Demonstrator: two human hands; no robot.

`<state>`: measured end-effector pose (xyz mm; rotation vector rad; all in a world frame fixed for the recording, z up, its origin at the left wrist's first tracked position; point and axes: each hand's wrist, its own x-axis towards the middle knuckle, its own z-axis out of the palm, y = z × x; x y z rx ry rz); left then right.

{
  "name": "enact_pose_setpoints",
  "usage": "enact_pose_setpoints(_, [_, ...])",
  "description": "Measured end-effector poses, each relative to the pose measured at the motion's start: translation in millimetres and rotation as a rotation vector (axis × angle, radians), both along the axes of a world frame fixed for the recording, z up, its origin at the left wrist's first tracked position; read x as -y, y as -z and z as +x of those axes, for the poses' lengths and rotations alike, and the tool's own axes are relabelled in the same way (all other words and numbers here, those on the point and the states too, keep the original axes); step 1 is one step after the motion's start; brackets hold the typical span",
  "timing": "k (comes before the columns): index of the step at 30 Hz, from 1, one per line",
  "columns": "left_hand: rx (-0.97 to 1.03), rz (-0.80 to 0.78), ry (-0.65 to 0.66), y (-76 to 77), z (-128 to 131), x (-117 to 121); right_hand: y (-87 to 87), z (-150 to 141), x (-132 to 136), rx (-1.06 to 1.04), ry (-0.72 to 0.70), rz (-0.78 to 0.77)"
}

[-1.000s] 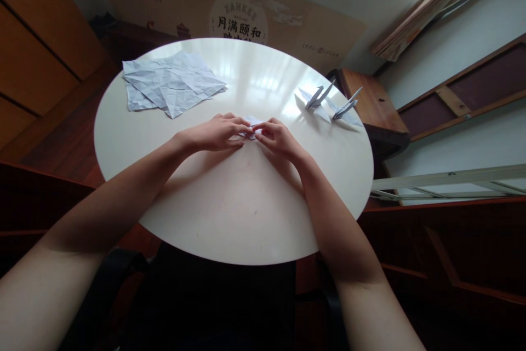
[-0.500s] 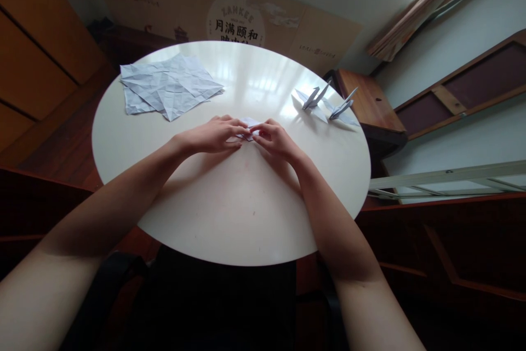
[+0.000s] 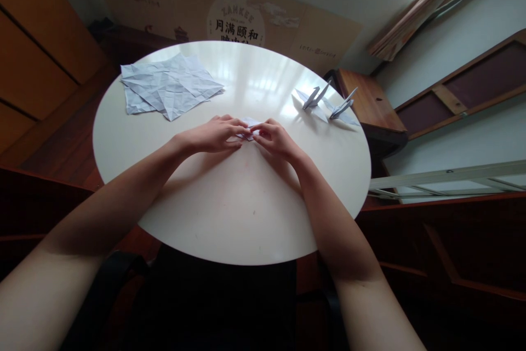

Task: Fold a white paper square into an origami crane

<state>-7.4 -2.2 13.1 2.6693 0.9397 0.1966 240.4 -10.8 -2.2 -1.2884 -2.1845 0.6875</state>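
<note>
A small folded piece of pale paper lies on the round white table, mostly hidden under my fingers. My left hand presses on its left side with fingers curled over it. My right hand pinches its right edge between thumb and fingertips. Both hands meet over the paper near the table's middle.
A pile of creased paper sheets lies at the table's far left. Two finished paper cranes stand at the far right, near the rim. A wooden stool is behind them. A dark chair sits below the near edge.
Hardly anything differs: the view shifted slightly a second ago, and my fingers stay pressed on the folded paper in the same spot.
</note>
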Motion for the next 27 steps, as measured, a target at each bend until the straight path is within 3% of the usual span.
enact_pose_setpoints(27, [0.016,0.002,0.013,0.9,-0.5,-2.2,4.5,0.2,-1.9,-0.013,0.003,0.016])
